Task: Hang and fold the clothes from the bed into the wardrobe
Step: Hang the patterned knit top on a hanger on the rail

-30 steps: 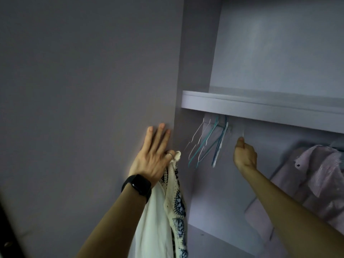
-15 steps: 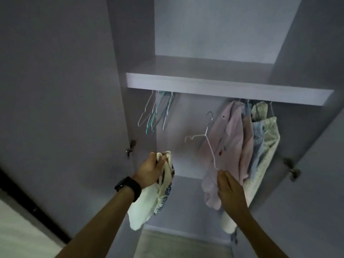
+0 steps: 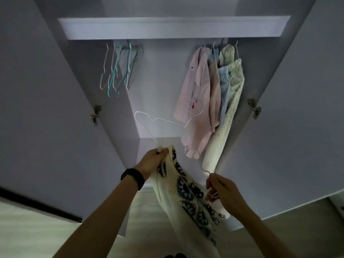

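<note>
I stand in front of the open wardrobe [image 3: 167, 28]. My left hand [image 3: 152, 161] grips the top edge of a cream garment with a black pattern [image 3: 186, 198], which hangs down between my arms. A white wire hanger [image 3: 160, 119] lies tilted above the garment, its hook pointing right. One arm of the hanger runs down to my left hand, and my right hand [image 3: 221, 192] pinches its other end just right of the garment. Several empty hangers [image 3: 117, 71] hang on the rail at the left.
Pink, blue and pale floral clothes [image 3: 204, 90] hang at the right of the rail. Both wardrobe doors [image 3: 46, 127] stand open on either side, with hinges showing. A shelf spans the top. Pale floor lies below.
My right hand took the white hanger off the rail and brought it down. Both hands have dropped lower and nearer to me, and the hanger now lies at the garment's top.
</note>
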### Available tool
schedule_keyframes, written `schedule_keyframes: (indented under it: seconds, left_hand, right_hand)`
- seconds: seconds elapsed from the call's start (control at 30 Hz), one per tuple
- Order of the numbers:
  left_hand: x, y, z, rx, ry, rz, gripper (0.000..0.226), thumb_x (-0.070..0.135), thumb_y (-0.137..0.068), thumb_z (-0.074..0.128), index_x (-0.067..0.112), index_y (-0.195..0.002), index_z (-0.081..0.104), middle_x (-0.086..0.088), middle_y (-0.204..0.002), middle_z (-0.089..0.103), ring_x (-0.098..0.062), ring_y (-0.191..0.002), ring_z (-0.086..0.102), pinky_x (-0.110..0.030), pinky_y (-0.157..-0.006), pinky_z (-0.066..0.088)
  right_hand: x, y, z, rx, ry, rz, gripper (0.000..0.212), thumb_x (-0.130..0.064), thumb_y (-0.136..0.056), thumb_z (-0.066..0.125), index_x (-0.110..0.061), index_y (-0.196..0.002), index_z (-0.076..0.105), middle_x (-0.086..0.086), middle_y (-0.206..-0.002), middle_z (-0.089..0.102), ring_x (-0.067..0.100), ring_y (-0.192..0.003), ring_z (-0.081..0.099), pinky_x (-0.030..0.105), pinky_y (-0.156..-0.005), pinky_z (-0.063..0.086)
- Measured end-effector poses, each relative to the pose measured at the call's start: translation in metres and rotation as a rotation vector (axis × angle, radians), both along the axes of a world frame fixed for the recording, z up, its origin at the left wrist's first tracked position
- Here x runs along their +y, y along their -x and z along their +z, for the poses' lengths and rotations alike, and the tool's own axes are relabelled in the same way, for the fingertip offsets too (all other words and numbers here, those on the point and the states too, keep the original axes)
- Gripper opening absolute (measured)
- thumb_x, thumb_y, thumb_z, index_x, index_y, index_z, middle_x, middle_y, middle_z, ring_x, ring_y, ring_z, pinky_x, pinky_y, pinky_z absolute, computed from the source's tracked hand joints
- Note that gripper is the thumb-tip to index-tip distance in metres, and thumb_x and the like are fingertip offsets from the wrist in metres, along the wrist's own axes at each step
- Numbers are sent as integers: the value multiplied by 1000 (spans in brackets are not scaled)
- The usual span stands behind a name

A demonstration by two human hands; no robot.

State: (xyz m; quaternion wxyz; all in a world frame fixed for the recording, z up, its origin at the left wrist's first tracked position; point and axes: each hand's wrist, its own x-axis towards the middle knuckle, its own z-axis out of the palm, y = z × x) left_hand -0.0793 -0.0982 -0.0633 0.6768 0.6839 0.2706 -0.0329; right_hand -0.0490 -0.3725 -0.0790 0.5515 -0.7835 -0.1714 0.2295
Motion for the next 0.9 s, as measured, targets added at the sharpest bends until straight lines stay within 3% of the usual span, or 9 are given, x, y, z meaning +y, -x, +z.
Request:
schedule_keyframes:
  seconds: [0.1, 0.2, 0.33, 0.47, 0.57, 0.73, 0.77, 0.83, 0.9]
  left_hand:
    - [-20, -3, -2, 35, -178, -105, 31, 38, -101, 54, 14, -92, 70, -2, -93, 72, -12, -81, 67, -21, -76, 54]
    - [-48, -6, -4, 49, -401, -289, 33, 38, -104, 48, 15, -84, 61, -3, -87, 67, -14, -77, 60, -25, -74, 47]
    - [-66, -10, -3, 49, -535, -305, 37, 38, -104, 47, 18, -74, 52, 1, -75, 61, -12, -65, 53, -21, -61, 40]
    - [-63, -8, 5, 5, -517, -274, 38, 42, -101, 53, 12, -79, 58, -1, -76, 63, -11, -68, 54, -14, -59, 40]
    - [-55, -7, 15, -36, -546, -200, 40, 41, -101, 55, 2, -92, 62, -13, -89, 70, -12, -72, 56, -13, -60, 41]
    - [-46, -6, 39, -147, -590, -233, 16, 33, -98, 63, 20, -96, 72, 14, -85, 71, 4, -75, 62, -8, -69, 46]
    - [-45, -7, 42, -183, -634, -213, 11, 28, -96, 66, 22, -96, 75, 18, -85, 70, 7, -76, 62, -8, -73, 46]
    - [-40, -7, 47, -240, -709, -131, 8, 24, -91, 73, 22, -95, 79, 20, -86, 69, 10, -78, 62, -9, -75, 47]
    - [-29, -3, 52, -244, -661, -29, 12, 34, -86, 76, 28, -95, 81, 27, -83, 71, 13, -80, 64, -4, -73, 46]
  right_hand:
    - [-6, -15, 0, 40, 131, 127, 19, -46, -96, 57, -36, -106, 70, -14, -102, 72, 0, -93, 67, 14, -80, 48]
    - [6, -37, 16, 188, -60, 84, 44, -47, -87, 72, -28, -125, 61, -2, -109, 74, 18, -91, 74, 21, -75, 54]
    - [24, -75, 48, 369, -373, -173, 30, -36, -89, 73, -9, -101, 70, 4, -70, 65, 17, -53, 59, 28, -50, 50]
    - [23, -90, 45, 85, -215, -298, 28, -35, -95, 66, -15, -75, 64, -11, -48, 41, 6, -42, 36, 22, -44, 34]
    - [21, -85, 30, -25, -232, -503, 24, -39, -99, 59, -26, -80, 66, -15, -48, 42, 3, -42, 37, 26, -47, 34]
    - [49, -61, 27, -1, -109, -28, 30, -58, -84, 72, -36, -102, 67, -19, -89, 72, -4, -82, 67, 21, -76, 53]
    - [58, -58, 28, -22, -69, 43, 31, -55, -84, 74, -30, -101, 69, -18, -88, 72, -2, -82, 67, 22, -78, 53]
    - [71, -60, 34, -143, -35, 121, 34, -49, -87, 72, -19, -73, 65, -16, -64, 61, 3, -62, 56, 22, -67, 46]
    - [75, -70, 41, -181, -83, 110, 43, -40, -91, 70, -23, -56, 53, -14, -52, 45, 4, -54, 43, 21, -59, 36]
